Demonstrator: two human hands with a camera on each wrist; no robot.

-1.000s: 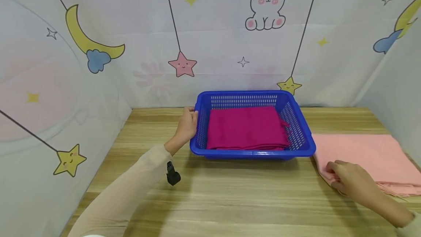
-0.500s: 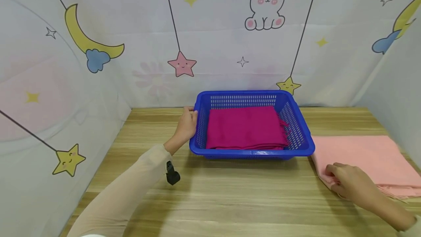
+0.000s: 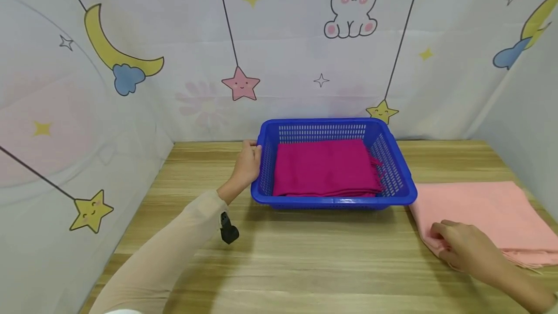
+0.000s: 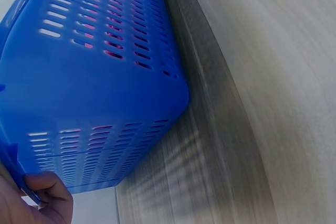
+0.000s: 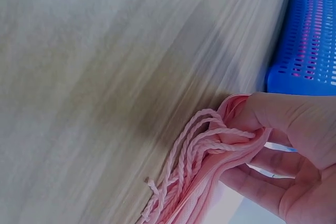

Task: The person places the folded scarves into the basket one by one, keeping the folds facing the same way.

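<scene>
My left hand [image 3: 247, 163] grips the left rim of a blue plastic basket [image 3: 335, 202], its fingers curled over the edge in the left wrist view. Inside the basket lies a folded magenta scarf [image 3: 324, 168], fringe toward the right wall. To the right, a folded pale pink scarf [image 3: 484, 207] lies on the table, its left edge close against the basket's front right corner. My right hand [image 3: 468, 251] pinches the pink scarf's near left corner. In the right wrist view, thumb and fingers [image 5: 262, 187] close around its folded layers, with twisted fringe [image 5: 184, 166] hanging beside them.
Everything rests on a wood-grain table [image 3: 322, 265]. A pale curtain [image 3: 287, 52] printed with moons, stars and a rabbit hangs behind and at the sides, close behind the basket. A small black device [image 3: 228, 229] is strapped at the left sleeve's cuff.
The pink scarf has slid slightly toward me along with my right hand. My left hand keeps its grip on the basket, which stays in place.
</scene>
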